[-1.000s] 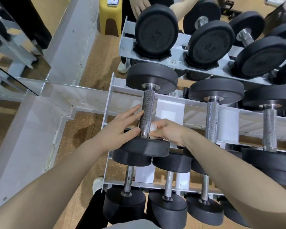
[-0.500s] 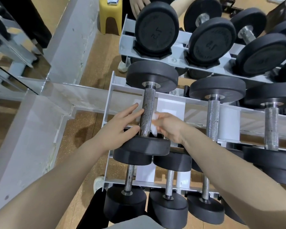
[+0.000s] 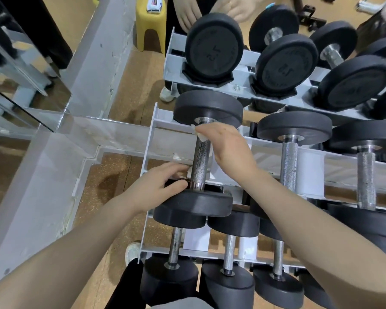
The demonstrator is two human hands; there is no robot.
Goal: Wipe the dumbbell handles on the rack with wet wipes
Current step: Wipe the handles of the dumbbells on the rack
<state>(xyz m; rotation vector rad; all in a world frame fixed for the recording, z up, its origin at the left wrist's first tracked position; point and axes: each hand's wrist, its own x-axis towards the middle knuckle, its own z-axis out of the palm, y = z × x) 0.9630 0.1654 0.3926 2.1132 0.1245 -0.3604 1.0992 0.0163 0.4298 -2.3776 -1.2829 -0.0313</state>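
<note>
Your right hand (image 3: 226,146) is pinching the wet wipe (image 3: 200,135) around the top of the dumbbell handle (image 3: 200,162); below it, your left hand (image 3: 156,189) is resting loosely curled on the near weight head (image 3: 198,202).

We see a yellow stool (image 3: 151,23) on the cork floor (image 3: 129,85), a small packet (image 3: 153,4), perhaps wipes, on it, and a mirror (image 3: 16,70) at left.
</note>
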